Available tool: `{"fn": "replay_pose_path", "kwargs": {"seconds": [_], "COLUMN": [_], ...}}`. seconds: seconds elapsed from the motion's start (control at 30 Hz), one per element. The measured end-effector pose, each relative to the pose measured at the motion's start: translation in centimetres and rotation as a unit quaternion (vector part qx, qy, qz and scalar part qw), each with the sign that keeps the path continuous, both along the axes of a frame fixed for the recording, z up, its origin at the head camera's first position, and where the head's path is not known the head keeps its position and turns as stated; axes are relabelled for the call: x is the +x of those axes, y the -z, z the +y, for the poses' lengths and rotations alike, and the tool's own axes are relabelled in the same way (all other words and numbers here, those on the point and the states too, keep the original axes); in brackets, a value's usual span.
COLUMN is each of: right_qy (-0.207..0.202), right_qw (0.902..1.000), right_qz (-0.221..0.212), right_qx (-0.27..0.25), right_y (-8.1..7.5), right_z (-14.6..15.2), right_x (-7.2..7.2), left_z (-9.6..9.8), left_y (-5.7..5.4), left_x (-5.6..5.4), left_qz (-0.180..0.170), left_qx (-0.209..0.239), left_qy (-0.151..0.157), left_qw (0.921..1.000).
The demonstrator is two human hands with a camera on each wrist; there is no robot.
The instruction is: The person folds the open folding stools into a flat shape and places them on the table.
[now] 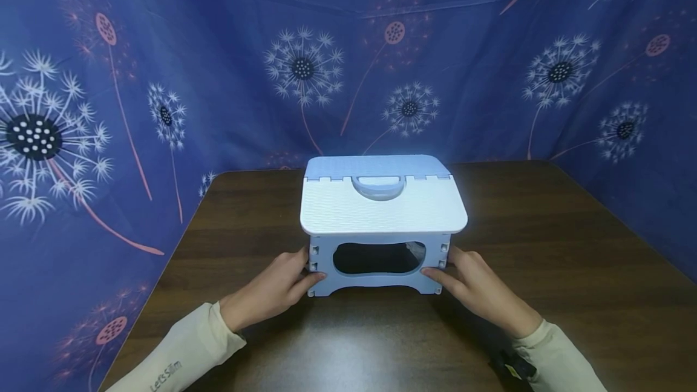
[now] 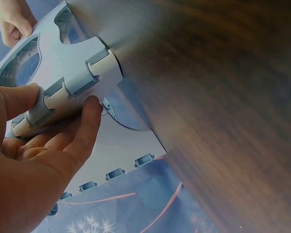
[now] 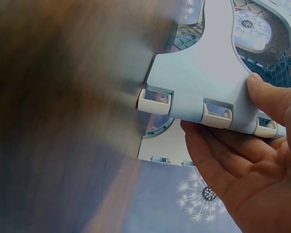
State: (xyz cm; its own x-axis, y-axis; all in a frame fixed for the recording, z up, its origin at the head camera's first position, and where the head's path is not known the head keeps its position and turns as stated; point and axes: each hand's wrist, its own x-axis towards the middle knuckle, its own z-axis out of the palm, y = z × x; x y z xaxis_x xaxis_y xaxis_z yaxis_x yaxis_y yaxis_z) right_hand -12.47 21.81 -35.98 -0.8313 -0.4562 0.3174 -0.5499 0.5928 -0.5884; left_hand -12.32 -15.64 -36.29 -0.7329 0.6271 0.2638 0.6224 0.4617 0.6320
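A blue and white folding step stool (image 1: 381,210) stands upright on the wooden table, its legs unfolded. Its top is white in front and blue behind, with a blue carry handle (image 1: 379,189) in the middle. My left hand (image 1: 274,283) grips the stool's left front leg edge, thumb on the front panel and fingers round the side. On the opposite edge my right hand (image 1: 481,286) holds on the same way. Both wrist views show the hinged corners (image 2: 70,85) between thumb and fingers. The stool's far side is hidden in the head view.
The dark brown wooden table (image 1: 245,210) reaches back to a blue cloth (image 1: 229,77) printed with dandelions, which hangs behind and along both sides. A small black object (image 1: 512,368) with a yellow mark is by my right sleeve.
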Motion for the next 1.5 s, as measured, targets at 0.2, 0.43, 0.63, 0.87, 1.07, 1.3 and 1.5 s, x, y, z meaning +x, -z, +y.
{"fn": "replay_pose_path", "kwargs": {"seconds": [0.2, 0.43, 0.63, 0.87, 1.07, 1.3, 1.5], "right_qy": [0.0, 0.006, 0.006, 0.004, 0.003, 0.003, 0.004], "right_qw": [1.0, 1.0, 1.0, 1.0, 0.9999, 0.9997, 0.9995], "right_qz": [0.002, -0.008, -0.007, -0.004, -0.015, -0.024, -0.03], "right_qx": [0.003, 0.003, 0.002, 0.001, 0.002, 0.0, -0.005], "right_y": [0.01, -0.08, -0.06, 0.02, -0.19, -0.31, -0.27], "right_z": [0.0, 0.01, 0.04, 0.09, 0.02, 0.02, 0.06], "right_x": [0.05, 0.17, 0.2, 0.2, 0.14, 0.17, 0.19], "left_z": [0.02, 0.01, 0.05, 0.05, 0.01, -0.03, 0.03], "left_y": [-0.06, -0.04, -0.12, -0.14, -0.14, -0.09, -0.2], "left_x": [0.12, 0.15, 0.13, 0.18, 0.17, 0.17, 0.14], "left_qz": [-0.001, 0.003, -0.001, -0.002, -0.002, -0.012, -0.008], "left_qx": [-0.001, 0.004, 0.005, 0.006, 0.003, 0.005, 0.0], "left_qy": [-0.004, 0.004, 0.009, 0.009, 0.002, 0.003, 0.004], "left_qw": [1.0, 1.0, 0.9999, 0.9999, 1.0, 0.9999, 1.0]}}
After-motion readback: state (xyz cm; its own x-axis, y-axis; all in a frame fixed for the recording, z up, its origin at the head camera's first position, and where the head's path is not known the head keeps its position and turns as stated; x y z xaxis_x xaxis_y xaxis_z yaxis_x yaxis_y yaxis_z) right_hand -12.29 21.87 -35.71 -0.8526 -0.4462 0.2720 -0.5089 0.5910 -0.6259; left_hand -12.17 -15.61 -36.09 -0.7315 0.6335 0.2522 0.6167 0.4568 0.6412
